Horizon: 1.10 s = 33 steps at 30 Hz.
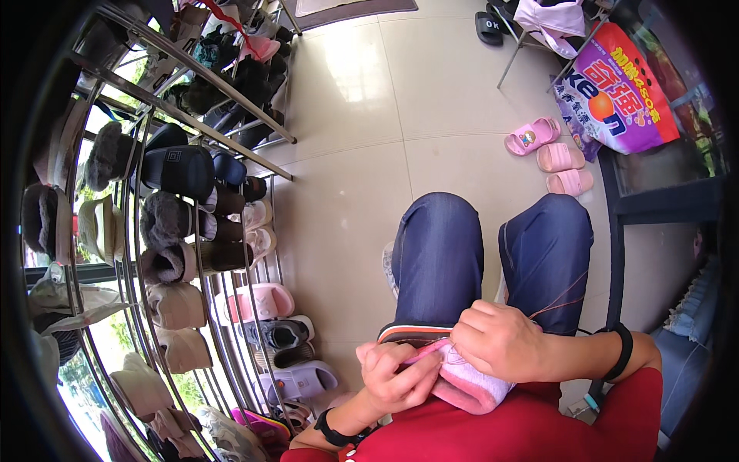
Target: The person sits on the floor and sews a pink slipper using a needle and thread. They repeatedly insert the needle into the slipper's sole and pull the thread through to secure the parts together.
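A fuzzy pink and lavender slipper [471, 391] rests in my lap, close against my red shirt. Beyond it, a dark sole with an orange edge [412, 332] shows at my knee; I cannot tell how far it is joined to the fuzzy part. My left hand [396, 375] is closed, pinching the slipper's pink edge between thumb and fingers. Curled over the same edge from the other side, my right hand [493, 339] is closed too. A thin brownish thread [560, 305] trails from near the right hand across my jeans. Any needle is hidden by the fingers.
Metal racks [204, 73] full of shoes and slippers stand along the left. Pink slippers [560, 158] lie on the tiled floor [346, 200] at right, near a purple and red bag [623, 96]. A blue padded seat [689, 346] is beside my right arm.
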Available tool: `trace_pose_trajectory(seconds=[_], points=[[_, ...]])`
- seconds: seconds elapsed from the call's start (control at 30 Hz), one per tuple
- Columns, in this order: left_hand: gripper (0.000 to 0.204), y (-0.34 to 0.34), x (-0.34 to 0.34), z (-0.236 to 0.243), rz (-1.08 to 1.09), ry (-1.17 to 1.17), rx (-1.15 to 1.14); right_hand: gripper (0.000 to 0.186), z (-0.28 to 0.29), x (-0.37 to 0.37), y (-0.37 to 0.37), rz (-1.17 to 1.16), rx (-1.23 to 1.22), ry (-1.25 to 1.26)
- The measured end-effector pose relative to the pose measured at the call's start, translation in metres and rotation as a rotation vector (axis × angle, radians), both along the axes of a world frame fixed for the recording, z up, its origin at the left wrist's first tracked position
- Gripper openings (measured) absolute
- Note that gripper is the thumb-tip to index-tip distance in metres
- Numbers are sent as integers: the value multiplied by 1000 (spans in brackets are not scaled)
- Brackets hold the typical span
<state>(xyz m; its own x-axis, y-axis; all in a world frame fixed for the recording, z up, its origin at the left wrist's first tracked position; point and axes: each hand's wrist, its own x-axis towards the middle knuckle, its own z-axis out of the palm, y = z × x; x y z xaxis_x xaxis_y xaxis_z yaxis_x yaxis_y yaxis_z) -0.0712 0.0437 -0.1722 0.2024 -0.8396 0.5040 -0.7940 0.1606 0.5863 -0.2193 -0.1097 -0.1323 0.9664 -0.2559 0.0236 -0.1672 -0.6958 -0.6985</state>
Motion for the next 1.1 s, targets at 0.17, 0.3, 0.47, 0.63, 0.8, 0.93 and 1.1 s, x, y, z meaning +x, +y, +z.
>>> trace_pose_trajectory(seconds=[0.17,0.3,0.47,0.63,0.8,0.93,1.1], points=[[27,1,-3,-3,9,14,-33,8,-16,3,-5,-62,425,0],[26,1,-3,-2,12,5,-38,18,-2,5,-2,-104,396,89],[24,-3,-3,0,0,26,-45,20,16,7,-7,13,-31,43],[24,-6,-4,-1,3,50,-59,15,-3,8,-19,23,169,106],[24,-4,-4,0,16,34,-31,13,-21,6,-6,-201,726,154],[24,-6,-4,2,7,44,-33,12,-14,-4,-15,-233,684,85],[23,-10,-5,3,8,40,-24,9,-28,-4,-8,-226,773,62]])
